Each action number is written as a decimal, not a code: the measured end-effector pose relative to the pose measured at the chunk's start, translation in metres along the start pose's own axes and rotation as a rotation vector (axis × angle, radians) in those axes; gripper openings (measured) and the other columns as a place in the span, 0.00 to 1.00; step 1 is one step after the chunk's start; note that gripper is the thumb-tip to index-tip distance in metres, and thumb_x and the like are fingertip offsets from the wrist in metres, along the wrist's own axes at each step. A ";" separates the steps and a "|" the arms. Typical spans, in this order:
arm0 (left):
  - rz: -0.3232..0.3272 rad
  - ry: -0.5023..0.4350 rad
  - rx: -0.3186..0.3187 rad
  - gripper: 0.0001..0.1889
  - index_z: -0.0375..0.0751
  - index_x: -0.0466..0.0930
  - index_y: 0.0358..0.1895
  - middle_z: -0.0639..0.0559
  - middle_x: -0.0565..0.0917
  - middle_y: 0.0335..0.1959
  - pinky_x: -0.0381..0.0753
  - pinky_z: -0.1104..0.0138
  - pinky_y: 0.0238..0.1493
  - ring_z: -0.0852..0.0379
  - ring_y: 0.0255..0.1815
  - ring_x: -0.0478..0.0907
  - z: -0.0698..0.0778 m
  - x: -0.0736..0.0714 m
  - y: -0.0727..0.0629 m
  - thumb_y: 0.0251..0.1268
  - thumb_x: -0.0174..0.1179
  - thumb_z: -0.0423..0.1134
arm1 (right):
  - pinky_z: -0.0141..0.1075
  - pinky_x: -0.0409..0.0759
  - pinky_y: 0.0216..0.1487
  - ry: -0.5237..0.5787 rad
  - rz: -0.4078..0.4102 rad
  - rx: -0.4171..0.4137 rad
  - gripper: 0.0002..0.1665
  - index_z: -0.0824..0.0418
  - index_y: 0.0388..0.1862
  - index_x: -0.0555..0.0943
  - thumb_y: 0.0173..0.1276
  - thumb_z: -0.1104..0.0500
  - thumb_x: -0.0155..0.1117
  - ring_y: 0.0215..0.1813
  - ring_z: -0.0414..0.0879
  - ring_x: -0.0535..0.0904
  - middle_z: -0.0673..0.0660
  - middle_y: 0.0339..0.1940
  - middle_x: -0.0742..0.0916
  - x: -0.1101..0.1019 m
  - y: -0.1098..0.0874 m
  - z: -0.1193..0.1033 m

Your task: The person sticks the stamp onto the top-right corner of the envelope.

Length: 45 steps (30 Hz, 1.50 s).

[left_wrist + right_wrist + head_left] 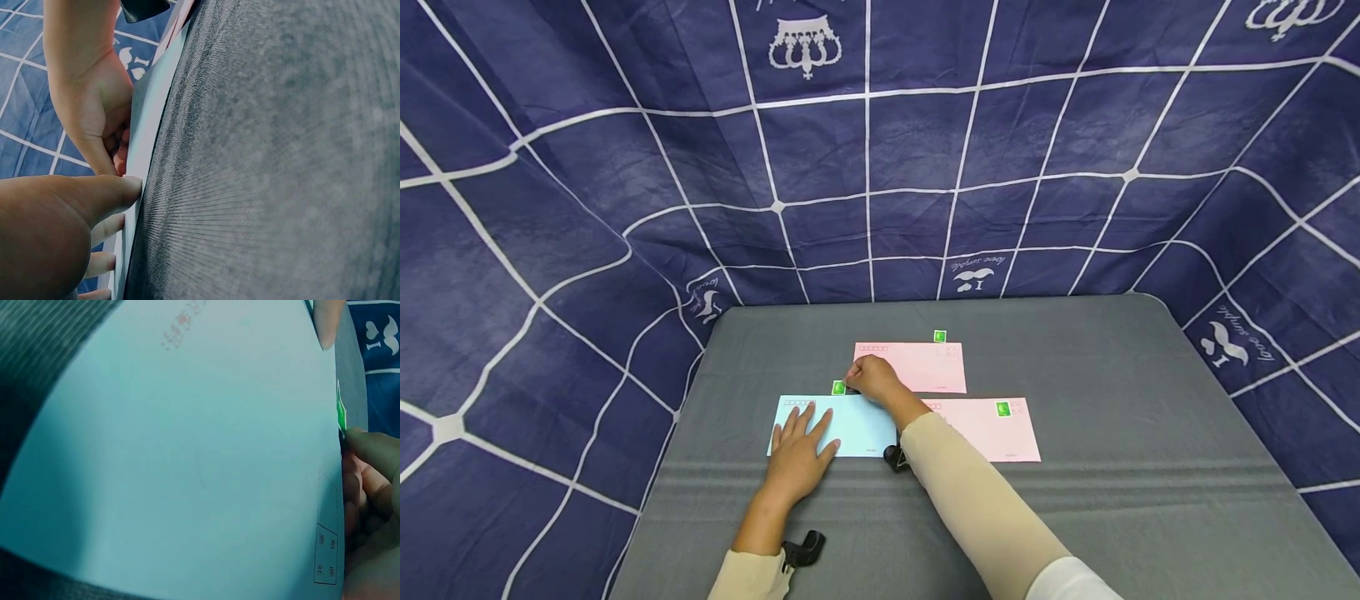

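Note:
A light blue envelope [861, 427] lies flat on the table, and my left hand [797, 458] rests on its left part with fingers spread. My right hand [877, 379] is just beyond its far edge, fingers curled. Between thumb and fingertips it pinches the edge of a small green stamp [838, 387] with a white border. In the right wrist view the stamp [341, 411] shows edge-on beside the envelope's rim, at the thumb tip. The left wrist view has my left thumb [119, 190] on the blue envelope [153, 103], with the right hand [100, 106] close by.
A pink envelope [917, 367] lies farther back, a second green stamp [940, 337] at its far edge. Another pink envelope [988, 437], bearing a green stamp [1003, 409], lies to the right, partly under my right forearm. Dark blue gridded cloth [910, 150] hangs behind the grey table [1112, 500].

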<state>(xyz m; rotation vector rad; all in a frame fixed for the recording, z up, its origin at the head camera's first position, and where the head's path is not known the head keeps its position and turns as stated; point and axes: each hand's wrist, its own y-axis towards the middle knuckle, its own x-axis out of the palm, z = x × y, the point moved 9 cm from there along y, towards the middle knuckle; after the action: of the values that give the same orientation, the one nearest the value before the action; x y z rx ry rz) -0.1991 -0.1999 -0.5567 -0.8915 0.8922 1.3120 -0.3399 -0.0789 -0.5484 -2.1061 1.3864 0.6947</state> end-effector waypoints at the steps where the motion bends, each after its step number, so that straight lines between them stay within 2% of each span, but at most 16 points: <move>1: -0.001 0.000 0.000 0.32 0.50 0.66 0.77 0.39 0.58 0.81 0.44 0.31 0.77 0.33 0.83 0.47 0.000 0.000 0.000 0.74 0.57 0.54 | 0.28 0.72 0.32 0.000 0.000 0.003 0.07 0.60 0.31 0.88 0.68 0.59 0.69 0.28 0.38 0.74 0.53 0.29 0.89 0.000 0.000 0.000; 10: 0.027 0.010 0.014 0.30 0.49 0.69 0.75 0.38 0.62 0.80 0.48 0.31 0.75 0.32 0.82 0.51 0.003 -0.001 -0.001 0.73 0.58 0.52 | 0.29 0.73 0.33 -0.003 -0.017 0.028 0.08 0.59 0.31 0.87 0.69 0.59 0.67 0.30 0.40 0.76 0.53 0.30 0.88 0.000 -0.001 0.001; 24: 0.026 0.025 0.017 0.30 0.48 0.69 0.75 0.37 0.62 0.79 0.49 0.30 0.75 0.32 0.82 0.51 0.005 -0.003 0.000 0.74 0.58 0.52 | 0.29 0.73 0.32 0.010 -0.022 0.025 0.07 0.59 0.32 0.87 0.69 0.59 0.66 0.31 0.40 0.76 0.52 0.30 0.88 -0.001 0.002 0.005; 35: 0.022 0.016 0.019 0.30 0.48 0.69 0.75 0.37 0.62 0.79 0.48 0.30 0.75 0.32 0.82 0.51 0.007 -0.004 -0.001 0.73 0.58 0.52 | 0.30 0.73 0.33 0.108 -0.061 0.046 0.07 0.60 0.35 0.86 0.70 0.58 0.66 0.33 0.41 0.76 0.52 0.31 0.86 -0.003 0.000 0.007; 41: 0.021 0.020 0.015 0.30 0.48 0.69 0.75 0.37 0.62 0.79 0.48 0.30 0.75 0.31 0.81 0.51 0.005 -0.004 -0.001 0.73 0.58 0.51 | 0.30 0.74 0.36 0.201 -0.086 0.060 0.08 0.61 0.37 0.87 0.69 0.57 0.66 0.35 0.42 0.76 0.53 0.34 0.86 -0.004 0.002 0.012; 45: 0.015 0.017 0.010 0.30 0.49 0.69 0.75 0.38 0.62 0.80 0.48 0.30 0.75 0.32 0.82 0.50 0.004 -0.002 -0.002 0.74 0.58 0.52 | 0.31 0.74 0.39 0.214 -0.110 0.047 0.08 0.60 0.39 0.87 0.68 0.56 0.66 0.38 0.41 0.76 0.53 0.37 0.87 -0.005 0.002 0.013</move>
<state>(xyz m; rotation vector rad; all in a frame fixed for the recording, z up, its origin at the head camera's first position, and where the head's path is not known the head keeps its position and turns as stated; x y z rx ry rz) -0.1970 -0.1973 -0.5532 -0.8910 0.9193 1.3134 -0.3452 -0.0678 -0.5552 -2.2525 1.3692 0.3987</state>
